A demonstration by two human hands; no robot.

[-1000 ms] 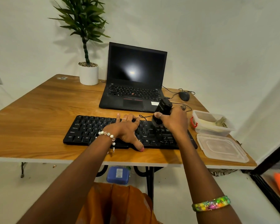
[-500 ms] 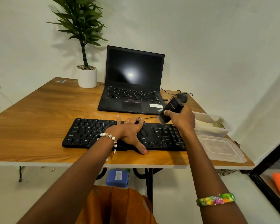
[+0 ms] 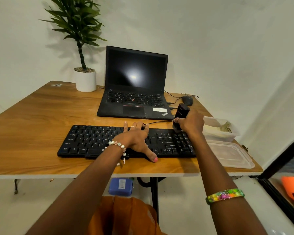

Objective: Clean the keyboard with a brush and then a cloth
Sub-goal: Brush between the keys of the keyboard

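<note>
The right hand (image 3: pixel 191 123) is curled around a black brush (image 3: pixel 180 116), holding it nearly upright with its lower end down on the top right corner of the black keyboard (image 3: pixel 95 141), while the left hand (image 3: pixel 137 139) lies flat on the middle keys with fingers spread and the thumb over the front edge. The keyboard sits along the front of the wooden table (image 3: pixel 41 116), with an open laptop (image 3: pixel 134 85) behind it, a potted plant (image 3: pixel 84 72) at the back left, and a clear container (image 3: pixel 219 129) and its lid (image 3: pixel 231 155) just to the right.
</note>
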